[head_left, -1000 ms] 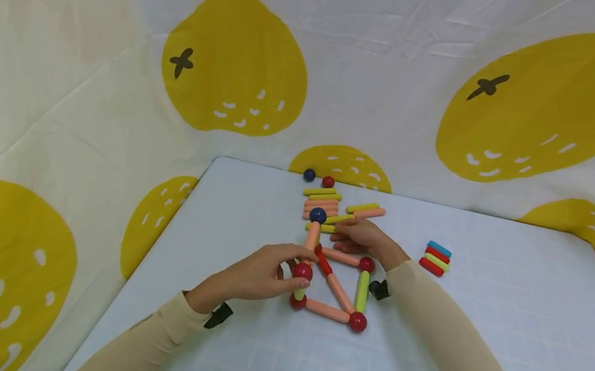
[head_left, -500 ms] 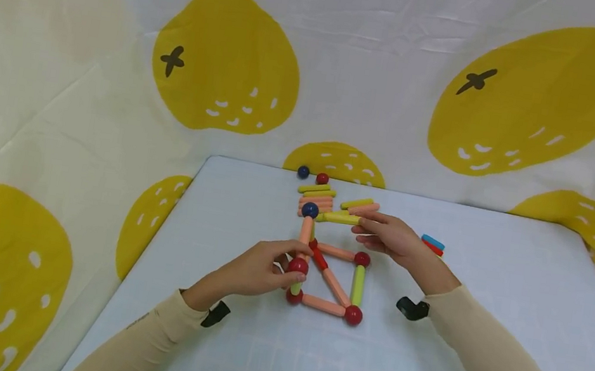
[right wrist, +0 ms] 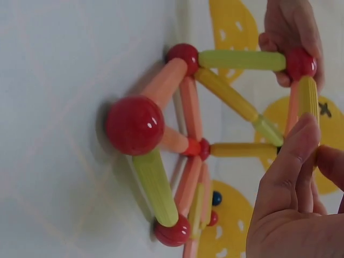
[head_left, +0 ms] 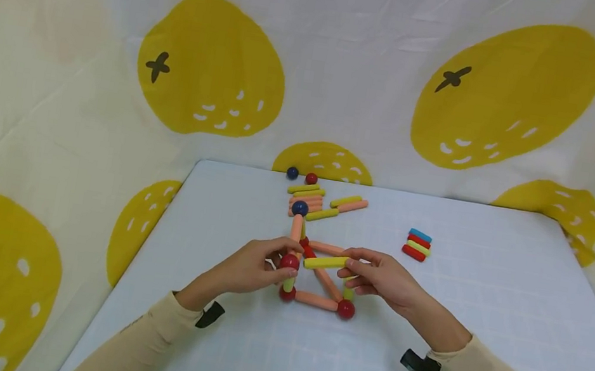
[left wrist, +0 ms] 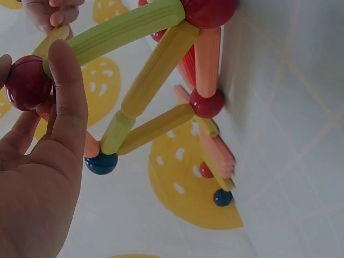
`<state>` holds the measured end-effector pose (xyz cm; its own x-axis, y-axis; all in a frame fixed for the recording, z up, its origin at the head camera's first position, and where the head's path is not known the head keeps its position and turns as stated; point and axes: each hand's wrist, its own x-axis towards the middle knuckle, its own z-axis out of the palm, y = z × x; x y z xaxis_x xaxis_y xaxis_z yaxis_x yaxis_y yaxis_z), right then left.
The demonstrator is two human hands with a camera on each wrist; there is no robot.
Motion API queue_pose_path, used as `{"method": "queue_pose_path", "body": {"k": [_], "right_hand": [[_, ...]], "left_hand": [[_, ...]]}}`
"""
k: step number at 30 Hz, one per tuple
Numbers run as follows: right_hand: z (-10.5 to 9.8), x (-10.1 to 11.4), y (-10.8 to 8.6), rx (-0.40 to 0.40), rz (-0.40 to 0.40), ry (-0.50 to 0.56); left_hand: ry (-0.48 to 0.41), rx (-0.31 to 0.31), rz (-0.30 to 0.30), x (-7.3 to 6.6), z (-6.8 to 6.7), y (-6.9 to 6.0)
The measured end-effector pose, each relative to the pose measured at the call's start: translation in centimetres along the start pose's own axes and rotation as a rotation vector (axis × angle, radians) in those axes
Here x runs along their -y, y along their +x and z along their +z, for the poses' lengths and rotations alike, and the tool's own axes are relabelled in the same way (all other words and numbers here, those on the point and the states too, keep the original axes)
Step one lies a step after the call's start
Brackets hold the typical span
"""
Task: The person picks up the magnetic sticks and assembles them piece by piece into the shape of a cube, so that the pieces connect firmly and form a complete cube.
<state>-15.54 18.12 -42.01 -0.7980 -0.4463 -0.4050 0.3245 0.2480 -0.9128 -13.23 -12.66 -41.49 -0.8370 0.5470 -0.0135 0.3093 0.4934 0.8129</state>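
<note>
A frame of magnetic rods and balls stands upright on the table: red balls at its base corners, pink rods and light green rods between them, a blue ball on top. My left hand holds a raised red ball between thumb and fingers; a light green rod joins it to the base. My right hand pinches one end of a yellow magnetic rod. That rod's other end points at the held red ball; I cannot tell whether they touch.
Behind the frame lie pink and yellow rods, with a loose blue ball and a loose red ball at the table's back edge. Short coloured rods lie to the right. A patterned cloth hangs behind.
My right hand has picked the yellow rod from the pile and brought it toward me, beside the raised red ball. My left hand keeps its hold on the ball.
</note>
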Motion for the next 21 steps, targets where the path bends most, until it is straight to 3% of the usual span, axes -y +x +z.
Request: {"method": "queue_pose_path", "body": {"k": [12, 21], "right_hand": [[2.2, -0.1, -1.1, -0.103, -0.004, -0.050], [3.2, -0.2, -2.2, -0.145, -0.001, -0.058]], "left_hand": [[0.036, -0.009, 0.015, 0.2, 0.0, 0.0], [0.120, 0.049, 0.003, 0.1, 0.2, 0.2]]}}
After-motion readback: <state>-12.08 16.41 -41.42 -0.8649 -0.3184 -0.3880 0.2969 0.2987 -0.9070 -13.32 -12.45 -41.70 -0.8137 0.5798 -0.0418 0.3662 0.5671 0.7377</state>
